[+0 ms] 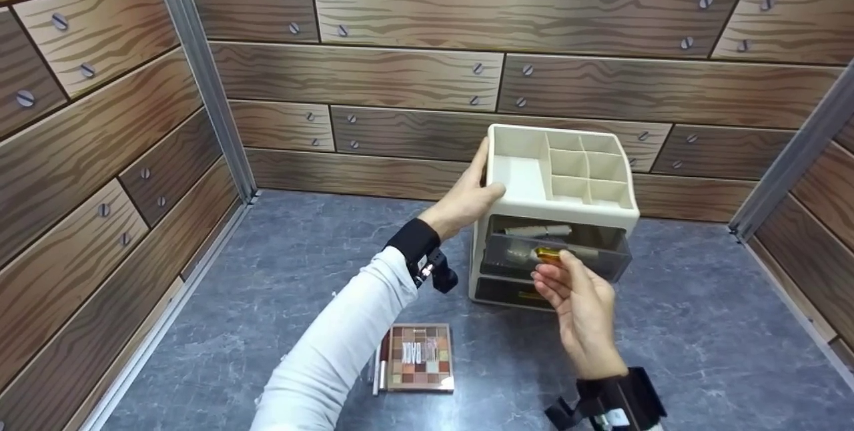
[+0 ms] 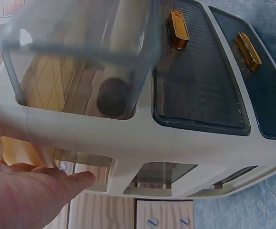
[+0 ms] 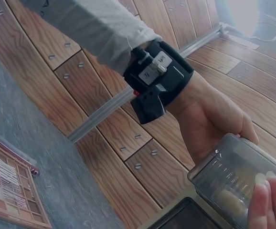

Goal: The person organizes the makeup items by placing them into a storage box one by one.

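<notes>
A cream makeup organizer [image 1: 560, 207] stands before the back wall, with divided compartments on top. My left hand [image 1: 467, 201] grips its left side, thumb over the top rim. The smoky clear top drawer [image 1: 604, 269] is pulled out, holding a pale tube [image 1: 537, 231] and other pale items blurred by the plastic. My right hand [image 1: 579, 301] pinches the gold drawer handle [image 1: 549, 255] between thumb and fingers. In the left wrist view, two dark lower drawers [image 2: 200, 81] are closed, each with a gold handle.
An eyeshadow palette [image 1: 434, 377] lies on the grey marbled surface, nearer than the organizer. Slim tubes [image 1: 375, 381] lie along its left edge, beside my left sleeve [image 1: 333, 337]. Wood-patterned walls [image 1: 413, 77] with metal corner strips enclose the surface.
</notes>
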{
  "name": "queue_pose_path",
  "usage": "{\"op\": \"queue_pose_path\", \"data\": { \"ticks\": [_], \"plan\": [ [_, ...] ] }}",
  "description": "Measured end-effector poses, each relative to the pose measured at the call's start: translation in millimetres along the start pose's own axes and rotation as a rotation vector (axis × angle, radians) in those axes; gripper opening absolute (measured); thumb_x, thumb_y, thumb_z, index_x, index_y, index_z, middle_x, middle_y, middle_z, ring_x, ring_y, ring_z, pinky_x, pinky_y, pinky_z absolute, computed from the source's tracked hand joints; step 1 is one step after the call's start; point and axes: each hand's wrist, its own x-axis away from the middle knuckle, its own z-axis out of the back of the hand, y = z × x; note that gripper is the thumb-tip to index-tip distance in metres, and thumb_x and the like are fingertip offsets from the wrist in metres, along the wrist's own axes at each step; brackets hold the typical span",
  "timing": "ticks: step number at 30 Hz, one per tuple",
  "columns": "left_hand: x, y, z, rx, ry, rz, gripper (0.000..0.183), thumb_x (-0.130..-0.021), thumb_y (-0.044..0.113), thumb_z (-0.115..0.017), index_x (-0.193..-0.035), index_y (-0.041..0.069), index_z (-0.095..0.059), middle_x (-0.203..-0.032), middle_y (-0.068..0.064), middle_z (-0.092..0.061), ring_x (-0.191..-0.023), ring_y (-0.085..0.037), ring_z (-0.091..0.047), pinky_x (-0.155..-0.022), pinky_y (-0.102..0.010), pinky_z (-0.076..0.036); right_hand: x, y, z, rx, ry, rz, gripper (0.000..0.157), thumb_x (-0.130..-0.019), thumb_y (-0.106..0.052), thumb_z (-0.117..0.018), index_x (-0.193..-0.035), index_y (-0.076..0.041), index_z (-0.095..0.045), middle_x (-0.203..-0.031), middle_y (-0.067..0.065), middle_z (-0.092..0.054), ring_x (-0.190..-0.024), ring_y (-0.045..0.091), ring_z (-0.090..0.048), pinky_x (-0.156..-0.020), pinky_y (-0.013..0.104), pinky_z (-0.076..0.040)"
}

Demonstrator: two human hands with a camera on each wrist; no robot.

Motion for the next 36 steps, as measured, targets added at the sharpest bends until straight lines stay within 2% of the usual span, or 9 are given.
{"op": "queue_pose_path", "data": {
  "ticks": [4, 10, 15, 25, 32, 36],
  "plan": [
    [0.5, -1.4, -1.1, 0.000, 0.007, -0.015, 0.090, -0.086, -0.006, -0.046, -0.154, 0.024, 0.005, -0.160, -0.009, -0.004, -0.130, -0.030, -0.036, -0.089, -0.029, -0.049, -9.7, -0.2, -0.7, 0.005, -0.004, -0.017, 0.020, -0.094, -0.018, -0.061, -0.085, -0.001, -0.068, -0.068, 0.009, -0.070, -0.062, 0.019, -0.069, -0.061, 0.025, -0.058],
    [2.9, -3.4, -2.6, -0.015, 0.007, -0.019, 0.089, -0.087, -0.005, -0.046, -0.154, 0.024, 0.004, -0.161, -0.007, -0.002, -0.136, -0.026, -0.028, -0.096, -0.026, -0.043, -24.1, -0.3, -0.9, 0.020, -0.005, -0.012, 0.021, -0.094, -0.018, -0.060, -0.084, -0.002, -0.068, -0.068, 0.008, -0.070, -0.062, 0.018, -0.069, -0.061, 0.025, -0.057],
    [4.2, -4.9, -3.3, -0.003, 0.010, -0.026, 0.089, -0.087, -0.004, -0.047, -0.154, 0.025, 0.004, -0.161, -0.007, -0.002, -0.135, -0.027, -0.030, -0.096, -0.028, -0.044, -30.7, 1.0, -0.7, 0.018, -0.013, -0.009, 0.021, -0.094, -0.018, -0.060, -0.083, -0.003, -0.068, -0.068, 0.008, -0.070, -0.062, 0.018, -0.069, -0.061, 0.026, -0.058],
    [5.5, -3.0, -0.9, -0.024, -0.006, 0.012, 0.086, -0.090, 0.000, -0.045, -0.153, 0.027, 0.007, -0.161, -0.007, 0.000, -0.136, -0.023, -0.029, -0.098, -0.028, -0.039, -40.1, 0.4, -2.8, 0.016, -0.018, -0.019, 0.019, -0.094, -0.017, -0.061, -0.083, -0.003, -0.067, -0.068, 0.009, -0.070, -0.062, 0.019, -0.069, -0.060, 0.025, -0.058],
    [2.4, 0.2, 0.6, -0.091, 0.014, -0.013, 0.084, -0.091, 0.001, -0.044, -0.153, 0.025, 0.008, -0.161, -0.005, 0.002, -0.142, -0.018, -0.018, -0.110, -0.030, -0.028, -42.1, -1.2, 0.1, 0.003, -0.088, -0.063, 0.022, -0.093, -0.024, -0.062, -0.089, -0.004, -0.068, -0.072, 0.008, -0.071, -0.066, 0.019, -0.069, -0.064, 0.026, -0.058],
    [2.7, -1.2, -1.3, -0.104, 0.018, -0.017, 0.083, -0.092, 0.002, -0.043, -0.153, 0.023, 0.010, -0.161, -0.007, 0.003, -0.143, -0.018, -0.017, -0.114, -0.030, -0.022, -37.8, 5.4, 6.3, 0.056, -0.102, -0.083, 0.027, -0.092, -0.029, -0.063, -0.096, -0.003, -0.067, -0.077, 0.007, -0.071, -0.069, 0.018, -0.069, -0.067, 0.027, -0.058]
  ]
}}
